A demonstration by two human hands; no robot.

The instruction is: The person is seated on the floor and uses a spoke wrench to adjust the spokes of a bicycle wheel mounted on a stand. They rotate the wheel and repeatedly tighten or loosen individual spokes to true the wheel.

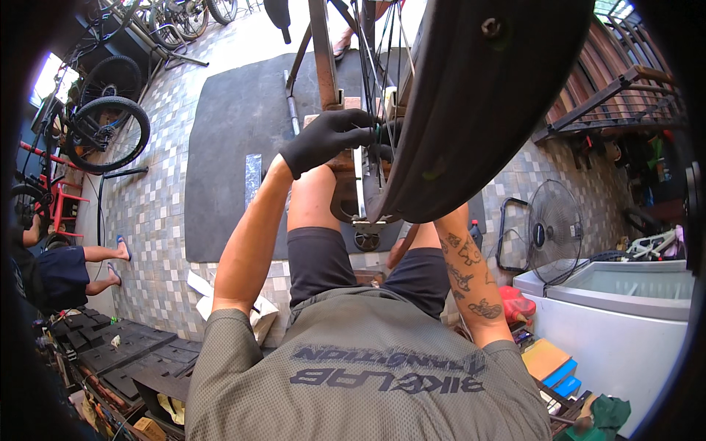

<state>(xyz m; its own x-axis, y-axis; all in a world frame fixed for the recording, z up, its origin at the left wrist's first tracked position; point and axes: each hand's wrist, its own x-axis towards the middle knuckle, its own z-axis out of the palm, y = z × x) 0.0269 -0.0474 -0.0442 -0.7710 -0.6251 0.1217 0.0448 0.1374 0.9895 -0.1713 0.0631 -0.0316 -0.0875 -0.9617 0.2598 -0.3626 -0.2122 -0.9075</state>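
A bicycle wheel with a wide black tire (485, 110) fills the upper right, close to me. Its thin spokes (393, 81) run beside the tire, within a metal wheel stand (323, 55) with upright arms. My left hand (323, 140), in a black glove, reaches to the spokes from the left. Its fingers are bent and pressed together there; what they pinch is too small to make out. The tire hides most of my right hand; only dark gloved fingertips (386, 152) show between the spokes. My tattooed right forearm (465, 268) passes beneath the tire.
The stand rises between my knees over a dark mat (228, 140) with a metal bar (253, 173) on it. A floor fan (553, 231) and a white chest freezer (610, 331) are at right. Bicycles (110, 136) and another person's legs (103, 268) are at left.
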